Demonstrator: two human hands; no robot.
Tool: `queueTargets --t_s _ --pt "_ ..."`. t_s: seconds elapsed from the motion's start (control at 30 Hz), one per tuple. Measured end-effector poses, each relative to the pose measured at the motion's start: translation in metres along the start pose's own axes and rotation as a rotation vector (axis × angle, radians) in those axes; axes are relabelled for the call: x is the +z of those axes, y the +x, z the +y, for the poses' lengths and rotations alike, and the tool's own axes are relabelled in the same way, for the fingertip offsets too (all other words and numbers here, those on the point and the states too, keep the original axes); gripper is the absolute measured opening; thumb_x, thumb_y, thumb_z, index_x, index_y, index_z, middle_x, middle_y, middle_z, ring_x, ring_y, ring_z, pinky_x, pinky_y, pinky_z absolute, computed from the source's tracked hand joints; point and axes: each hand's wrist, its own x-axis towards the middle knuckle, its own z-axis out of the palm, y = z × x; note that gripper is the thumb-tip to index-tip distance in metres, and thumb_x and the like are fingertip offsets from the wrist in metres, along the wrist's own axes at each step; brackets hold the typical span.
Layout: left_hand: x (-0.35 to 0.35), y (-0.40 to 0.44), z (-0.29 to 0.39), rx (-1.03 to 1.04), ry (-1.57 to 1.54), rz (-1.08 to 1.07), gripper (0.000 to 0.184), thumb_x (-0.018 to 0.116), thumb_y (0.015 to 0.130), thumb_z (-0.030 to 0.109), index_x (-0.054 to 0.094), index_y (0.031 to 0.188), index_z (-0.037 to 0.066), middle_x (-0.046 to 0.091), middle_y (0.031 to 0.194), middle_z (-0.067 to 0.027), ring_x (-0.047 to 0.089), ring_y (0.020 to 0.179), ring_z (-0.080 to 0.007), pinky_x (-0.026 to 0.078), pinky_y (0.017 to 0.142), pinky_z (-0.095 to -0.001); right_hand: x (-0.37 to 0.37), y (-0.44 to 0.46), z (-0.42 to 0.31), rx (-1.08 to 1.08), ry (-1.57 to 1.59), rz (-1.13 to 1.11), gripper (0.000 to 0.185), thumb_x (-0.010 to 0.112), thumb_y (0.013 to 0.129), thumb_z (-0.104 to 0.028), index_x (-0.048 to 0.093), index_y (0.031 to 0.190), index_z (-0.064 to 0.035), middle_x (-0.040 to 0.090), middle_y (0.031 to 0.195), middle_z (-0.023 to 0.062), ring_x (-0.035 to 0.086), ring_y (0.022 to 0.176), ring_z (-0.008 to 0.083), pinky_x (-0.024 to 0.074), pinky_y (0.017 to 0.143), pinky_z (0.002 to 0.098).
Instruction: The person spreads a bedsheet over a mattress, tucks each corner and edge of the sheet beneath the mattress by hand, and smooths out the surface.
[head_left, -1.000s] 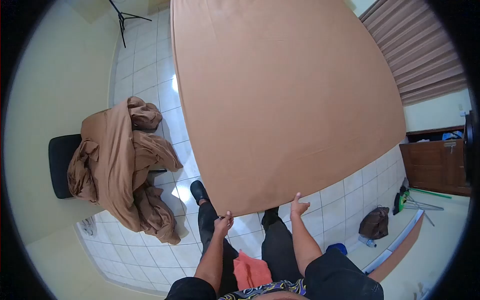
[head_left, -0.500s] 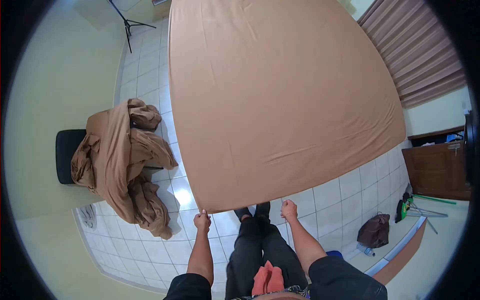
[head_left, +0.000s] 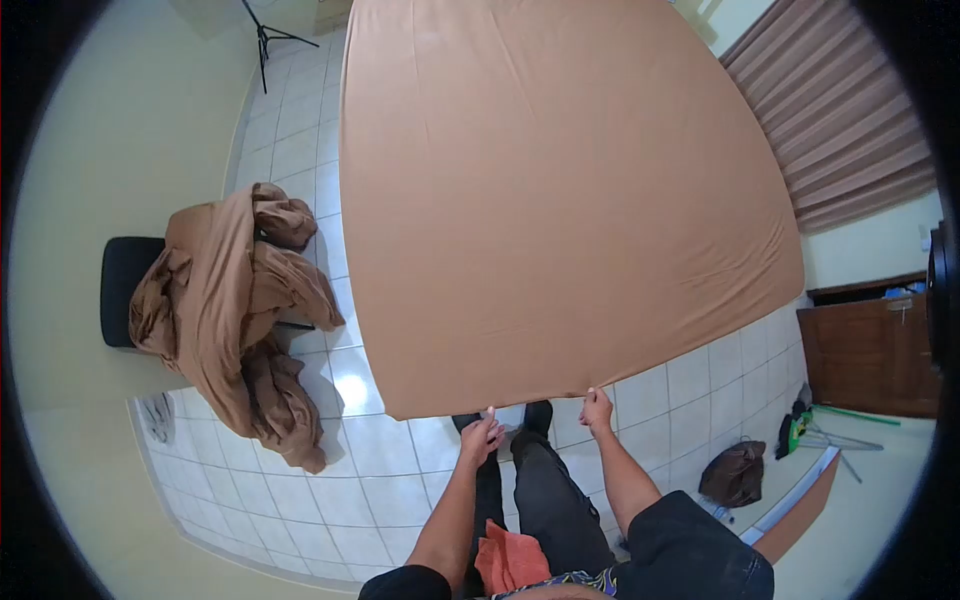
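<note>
A brown sheet [head_left: 560,200] covers a mattress and lies mostly smooth, with some creases toward its right corner. At its near edge my right hand [head_left: 597,411] is closed on the sheet's edge, thumb on top. My left hand [head_left: 482,438] is just below the same edge, left of my right hand, with its fingers apart and nothing seen in it. The sheet's near left corner lies further left, away from both hands.
Bunched brown cloth [head_left: 225,310] hangs over a black chair [head_left: 130,290] at left. A tripod [head_left: 265,40] stands at the far left. On the right are a curtain [head_left: 835,120], a wooden cabinet [head_left: 865,355] and a dark bag [head_left: 733,473]. An orange cloth [head_left: 512,558] hangs at my waist.
My left hand has left the near left corner and moved right along the edge. My right hand has come up to the sheet's edge and closed on it. My legs have shifted slightly.
</note>
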Motion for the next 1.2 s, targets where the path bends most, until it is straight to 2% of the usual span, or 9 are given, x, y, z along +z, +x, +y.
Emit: queueTargets --t_s 0.17,0.27,0.43,0.57,0.67,0.8,0.93,1.07,1.2 --pt "0.073 0.018 -0.019 0.049 -0.065 0.017 0.051 0.073 0.089 0.040 0.057 0.114 -0.001 0.063 0.108 -0.0135 0.066 0.094 -0.0214 0.054 0.068 -0.0325 -0.035 0.009 -0.026 0.167 0.018 -0.263 0.037 0.045 0.102 -0.040 0.054 0.095 -0.0050 0.057 0.066 0.0056 0.058 0.046 0.0158 0.0514 0.039 0.0321" --pt "0.076 0.046 -0.037 0.244 0.051 0.181 0.027 0.067 0.095 0.028 0.063 0.096 0.001 0.067 0.079 -0.0057 0.067 0.064 -0.0143 0.045 0.047 -0.0233 -0.070 0.020 -0.043 0.305 0.228 -0.208 0.049 0.044 0.099 -0.054 0.053 0.109 -0.0073 0.062 0.082 0.0076 0.062 0.056 0.0176 0.0561 0.045 0.0351" --pt "0.067 0.051 -0.066 0.514 0.210 0.403 0.022 0.061 0.098 0.023 0.057 0.088 0.004 0.063 0.073 -0.0059 0.060 0.059 -0.0125 0.044 0.046 -0.0236 -0.115 0.087 0.004 0.244 0.163 -0.143 0.046 0.044 0.100 -0.050 0.056 0.099 -0.0056 0.062 0.075 0.0079 0.061 0.054 0.0173 0.0554 0.045 0.0350" --pt "0.118 0.045 -0.078 0.660 -0.152 0.447 0.032 0.057 0.100 0.028 0.053 0.079 0.004 0.061 0.066 -0.0061 0.053 0.050 -0.0118 0.043 0.044 -0.0253 -0.123 0.084 -0.009 0.090 -0.224 -0.251 0.039 0.042 0.103 -0.037 0.057 0.085 -0.0056 0.058 0.062 0.0063 0.056 0.046 0.0149 0.0540 0.044 0.0301" --pt "0.185 0.050 -0.104 0.374 -0.014 0.241 0.039 0.067 0.093 0.039 0.055 0.086 0.004 0.058 0.065 -0.0056 0.058 0.051 -0.0137 0.044 0.042 -0.0253 -0.139 0.088 -0.019 0.212 -0.106 -0.461 0.038 0.042 0.103 -0.038 0.059 0.091 -0.0059 0.062 0.069 0.0062 0.060 0.054 0.0152 0.0556 0.048 0.0321" --pt "0.283 0.064 -0.119 0.230 0.002 0.108 0.033 0.068 0.093 0.032 0.058 0.098 0.001 0.060 0.069 -0.0049 0.057 0.052 -0.0130 0.042 0.040 -0.0257 -0.158 0.114 -0.018 0.313 -0.088 -0.731 0.041 0.041 0.103 -0.043 0.063 0.110 -0.0084 0.065 0.085 0.0076 0.065 0.073 0.0187 0.0583 0.060 0.0391" --pt "0.298 0.068 -0.134 0.217 -0.027 0.260 0.025 0.065 0.095 0.025 0.058 0.101 0.001 0.062 0.072 -0.0058 0.057 0.053 -0.0120 0.042 0.040 -0.0245 -0.196 0.134 -0.023 0.456 0.222 -0.431 0.039 0.045 0.101 -0.042 0.064 0.103 -0.0076 0.068 0.080 0.0075 0.064 0.059 0.0182 0.0587 0.052 0.0383" --pt "0.288 0.065 -0.133 0.216 0.193 0.358 0.017 0.060 0.098 0.021 0.059 0.097 0.003 0.063 0.075 -0.0067 0.058 0.055 -0.0130 0.043 0.040 -0.0242 -0.210 0.144 -0.006 0.214 0.003 -0.301 0.034 0.051 0.098 -0.038 0.060 0.092 -0.0061 0.062 0.069 0.0043 0.063 0.058 0.0150 0.0548 0.045 0.0336" --pt "0.295 0.062 -0.136 0.168 -0.076 0.174 0.022 0.064 0.096 0.024 0.057 0.098 0.004 0.061 0.079 -0.0044 0.061 0.064 -0.0143 0.046 0.046 -0.0251 -0.216 0.134 -0.009 0.231 -0.108 -0.287 0.025 0.046 0.096 -0.028 0.058 0.091 -0.0067 0.060 0.067 0.0045 0.061 0.055 0.0150 0.0553 0.047 0.0349"
